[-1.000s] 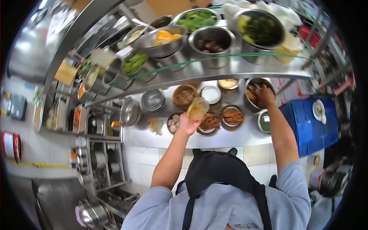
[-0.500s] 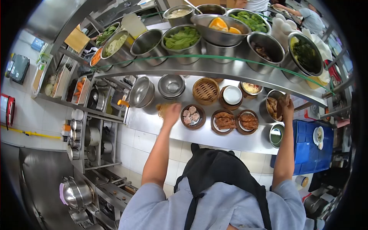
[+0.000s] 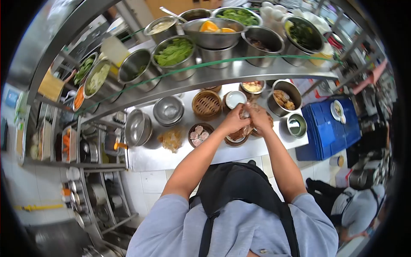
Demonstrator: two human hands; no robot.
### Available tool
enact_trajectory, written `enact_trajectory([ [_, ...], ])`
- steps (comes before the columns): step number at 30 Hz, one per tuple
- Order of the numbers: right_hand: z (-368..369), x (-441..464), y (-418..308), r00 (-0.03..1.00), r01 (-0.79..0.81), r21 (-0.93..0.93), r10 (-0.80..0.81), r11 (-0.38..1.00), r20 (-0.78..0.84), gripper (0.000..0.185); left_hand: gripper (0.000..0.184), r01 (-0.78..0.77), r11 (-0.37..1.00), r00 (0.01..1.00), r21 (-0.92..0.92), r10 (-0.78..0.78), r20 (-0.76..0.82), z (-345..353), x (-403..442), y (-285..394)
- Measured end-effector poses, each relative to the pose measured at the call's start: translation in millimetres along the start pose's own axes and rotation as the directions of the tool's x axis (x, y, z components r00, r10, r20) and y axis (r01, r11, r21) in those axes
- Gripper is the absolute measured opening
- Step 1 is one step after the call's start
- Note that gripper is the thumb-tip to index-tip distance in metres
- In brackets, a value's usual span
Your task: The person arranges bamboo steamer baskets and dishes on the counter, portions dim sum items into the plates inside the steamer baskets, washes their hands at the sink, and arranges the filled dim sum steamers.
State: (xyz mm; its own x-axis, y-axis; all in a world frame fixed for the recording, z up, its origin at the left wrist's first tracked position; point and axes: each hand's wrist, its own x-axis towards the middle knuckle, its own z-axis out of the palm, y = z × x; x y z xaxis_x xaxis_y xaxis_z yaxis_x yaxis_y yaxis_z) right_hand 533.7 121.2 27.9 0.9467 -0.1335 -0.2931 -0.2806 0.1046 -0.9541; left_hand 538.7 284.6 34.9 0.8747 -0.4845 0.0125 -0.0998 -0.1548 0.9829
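Over the steel counter (image 3: 162, 157), my left hand (image 3: 233, 121) and my right hand (image 3: 260, 119) meet, fingers closed around a clear plastic bag (image 3: 245, 113). Its contents are hard to make out. Beneath them, two bamboo steamers of brown food (image 3: 236, 139) are partly hidden. Left of these stands a small steamer with pale dumplings (image 3: 200, 134), then a crumpled plastic bag with yellowish contents (image 3: 170, 140) lying on the counter. Behind my hands are white dishes (image 3: 236, 99) on a steamer. At the right sits a steel pot of brown pieces (image 3: 283, 100).
A steel shelf (image 3: 214, 83) with bowls of vegetables crosses above the counter. Steel bowls (image 3: 168, 110) and a slatted steamer (image 3: 207, 105) stand below it. A green-filled pot (image 3: 295, 125) and blue bin (image 3: 332, 128) are at right. Another person (image 3: 355, 210) is at lower right.
My right hand has left the brown-food pot and come left to my left hand. My left hand has moved right from the crumpled bag. A person has appeared at lower right.
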Motion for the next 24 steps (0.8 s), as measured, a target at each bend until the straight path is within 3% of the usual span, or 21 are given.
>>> enact_trajectory([
  [2,4.4,-13.5,-8.9,0.966,0.250,-0.422,-0.254,0.871,0.048,0.041,0.064,0.030,0.968,0.991,0.250,0.004,-0.137,7.3,2.5,-12.4],
  [4,5.9,-4.3,4.0,0.965,0.241,-0.332,-0.261,0.912,-0.016,0.045,0.061,-0.015,0.965,0.975,0.262,0.073,-0.211,12.3,4.3,-15.7],
  [6,6.9,-1.0,5.8,0.956,0.250,-0.360,-0.288,0.899,-0.057,0.047,0.057,-0.023,0.954,0.977,0.299,0.085,-0.197,12.3,9.4,-12.3],
  [8,8.3,-2.2,1.2,0.948,0.263,-0.383,-0.312,0.886,-0.071,0.048,0.054,0.139,0.904,0.969,0.403,-0.040,-0.245,12.2,12.8,-9.2],
  [11,7.2,-2.5,-6.5,0.964,0.198,-0.428,-0.253,0.882,-0.077,0.052,0.053,0.175,0.882,0.965,0.437,-0.066,-0.254,14.7,18.8,-21.0],
  [14,-0.4,16.3,4.5,0.960,0.244,-0.315,-0.274,0.917,-0.054,0.053,0.046,0.192,0.906,0.965,0.377,-0.105,-0.241,12.1,18.7,-4.7],
  [15,-5.2,23.3,5.1,0.965,0.253,-0.230,-0.261,0.940,-0.004,0.055,0.048,0.071,0.968,0.980,0.241,-0.023,-0.198,8.4,19.4,-3.1],
  [16,-8.1,28.9,7.3,0.965,0.253,-0.221,-0.261,0.942,-0.007,0.055,0.048,0.073,0.965,0.981,0.250,-0.024,-0.193,5.4,21.7,-1.7],
  [18,-14.7,36.4,9.4,0.998,0.021,0.079,-0.026,0.997,0.056,0.057,0.052,0.082,0.981,0.991,0.173,-0.062,-0.115,5.6,25.4,3.2],
  [19,-22.1,38.5,5.8,0.986,-0.128,0.137,0.111,0.982,0.126,0.055,0.054,0.100,0.986,0.990,0.134,-0.085,-0.114,9.6,28.3,4.1],
  [20,-25.3,41.3,7.4,0.986,-0.129,0.143,0.111,0.981,0.127,0.055,0.054,0.103,0.985,0.990,0.139,-0.087,-0.113,11.9,32.1,6.5],
  [22,-27.3,46.4,14.5,0.972,0.068,0.101,-0.089,0.993,0.219,0.054,0.053,0.184,0.908,0.977,0.378,-0.127,-0.171,15.5,39.4,5.9],
  [23,-26.7,48.4,18.9,0.967,0.212,0.030,-0.214,0.977,0.141,0.049,0.050,0.171,0.926,0.970,0.338,-0.098,-0.223,19.9,40.6,4.8],
  [24,-25.8,48.6,16.1,0.968,0.208,0.036,-0.211,0.978,0.135,0.049,0.050,0.173,0.924,0.971,0.342,-0.102,-0.216,23.2,43.2,3.7],
])
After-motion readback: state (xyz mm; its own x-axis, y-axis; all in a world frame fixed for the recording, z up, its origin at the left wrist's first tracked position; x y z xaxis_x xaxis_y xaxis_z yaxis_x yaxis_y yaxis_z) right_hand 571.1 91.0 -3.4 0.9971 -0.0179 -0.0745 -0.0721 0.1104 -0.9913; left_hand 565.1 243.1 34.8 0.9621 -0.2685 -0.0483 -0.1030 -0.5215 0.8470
